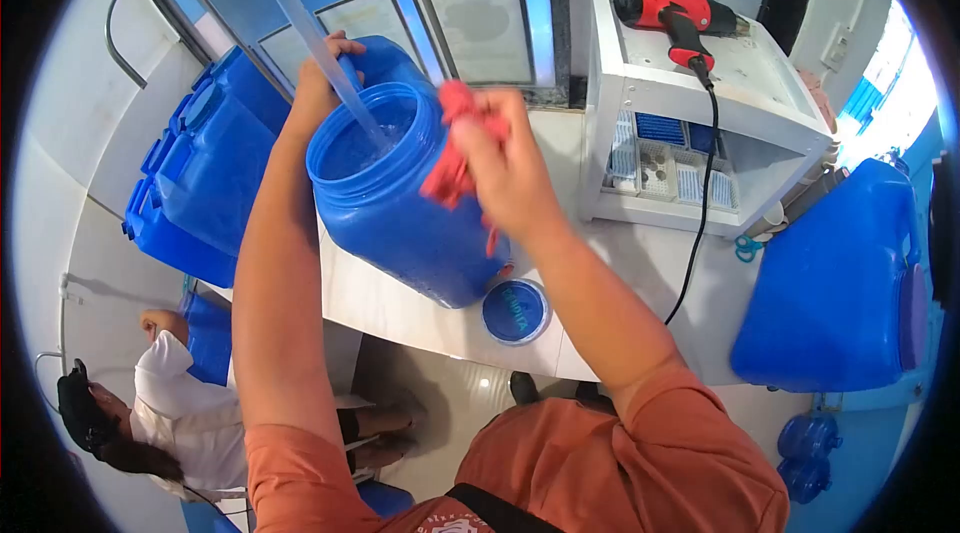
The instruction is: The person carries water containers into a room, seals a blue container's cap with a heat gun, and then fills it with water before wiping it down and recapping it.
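Note:
A large blue container (400,238) stands open on the white counter, with a clear tube (325,58) running down into its round mouth. Behind the mouth, my left hand (325,68) is closed around the container's handle. My right hand (505,158) is closed on a red cloth (458,148) beside the rim on the right. A round blue lid (516,312) lies on the counter at the container's lower right.
Several blue containers (215,153) stand at left; another (840,283) is at right. A red heat gun (680,13) lies on a white shelf unit (720,83), its black cord hanging down. A co-worker (185,403) is at lower left.

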Tool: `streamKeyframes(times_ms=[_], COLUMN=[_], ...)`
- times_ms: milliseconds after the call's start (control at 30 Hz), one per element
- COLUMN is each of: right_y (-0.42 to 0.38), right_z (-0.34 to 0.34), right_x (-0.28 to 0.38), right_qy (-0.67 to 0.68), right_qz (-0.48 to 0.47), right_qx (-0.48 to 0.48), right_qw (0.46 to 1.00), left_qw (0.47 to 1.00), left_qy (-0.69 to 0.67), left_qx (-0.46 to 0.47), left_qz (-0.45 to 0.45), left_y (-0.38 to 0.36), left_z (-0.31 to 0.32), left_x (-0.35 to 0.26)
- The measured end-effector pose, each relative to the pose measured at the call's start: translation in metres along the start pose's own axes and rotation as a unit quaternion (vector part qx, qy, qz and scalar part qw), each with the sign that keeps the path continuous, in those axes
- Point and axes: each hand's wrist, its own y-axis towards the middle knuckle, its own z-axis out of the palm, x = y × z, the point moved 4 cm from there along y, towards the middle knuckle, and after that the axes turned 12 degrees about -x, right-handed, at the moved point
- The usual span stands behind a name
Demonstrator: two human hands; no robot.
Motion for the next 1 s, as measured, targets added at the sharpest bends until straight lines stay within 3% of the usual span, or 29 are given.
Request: streamKeyframes(times_ms=[100,200,267,300,333,367,433,500,567,600,633,667,700,767,900,933,967,1000], right_y=[0.063,0.049,-0.005,-0.017,-0.028,-0.036,-0.019,-0.009,-0.045,-0.070,-0.089,-0.103,-0.109,-0.104,-0.100,-0.117,-0.133,-0.186], right_z=[0.027,0.021,0.002,0.005,0.005,0.005,0.004,0.002,0.007,0.006,0.008,0.020,0.021,0.041,0.095,0.116,0.123,0.119], right_x=[-0.043,-0.038,0.016,0.026,0.042,0.053,0.041,0.023,0.014,0.021,0.020,0.013,0.004,0.018,0.046,0.020,-0.017,-0.091], right_qy=[0.217,0.208,0.056,0.058,-0.072,-0.201,-0.158,-0.017,0.034,-0.111,-0.251,-0.286,-0.284,-0.316,-0.357,-0.521,-0.629,-0.605], right_qz=[0.247,0.275,0.017,0.017,-0.114,-0.240,-0.224,-0.150,-0.108,-0.246,-0.377,-0.463,-0.461,-0.551,-0.551,-0.658,-0.699,-0.634], right_qx=[0.106,0.118,0.054,0.057,0.011,-0.039,-0.031,-0.007,-0.041,-0.050,-0.057,-0.049,-0.045,0.089,0.105,0.194,0.262,0.351], right_qw=[0.939,0.931,0.997,0.997,0.991,0.949,0.961,0.989,0.993,0.962,0.890,0.837,0.840,0.767,0.747,0.509,0.217,0.329], left_qw=[1.000,1.000,0.999,1.000,0.999,0.999,1.000,1.000,0.999,0.999,0.999,1.000,0.999,0.999,0.997,0.997,0.995,0.992], left_qy=[0.009,-0.008,-0.020,0.002,0.023,0.022,0.006,0.029,0.053,0.051,0.050,0.025,0.026,0.013,0.010,0.010,0.010,0.023], left_qx=[-0.007,-0.010,-0.016,-0.023,-0.027,-0.025,0.000,-0.003,-0.002,-0.006,-0.013,0.001,0.003,0.035,0.061,0.078,0.094,0.116], left_qz=[0.019,0.001,-0.031,-0.018,-0.005,-0.006,-0.001,0.006,0.013,0.013,0.013,-0.019,-0.024,-0.012,0.048,0.015,-0.017,-0.051], left_y=[-0.001,-0.001,-0.003,-0.001,-0.003,-0.004,-0.002,0.001,-0.002,-0.005,-0.005,-0.005,-0.007,-0.005,-0.004,-0.001,-0.001,0.000], left_z=[0.002,0.002,0.000,-0.001,0.001,0.002,0.003,0.001,0.000,0.001,0.003,0.005,0.004,0.000,-0.004,-0.006,-0.006,-0.004], left_x=[0.009,0.010,0.007,0.002,0.003,0.006,0.013,0.011,0.009,0.010,0.011,0.016,0.017,0.014,0.014,0.011,0.010,0.012])
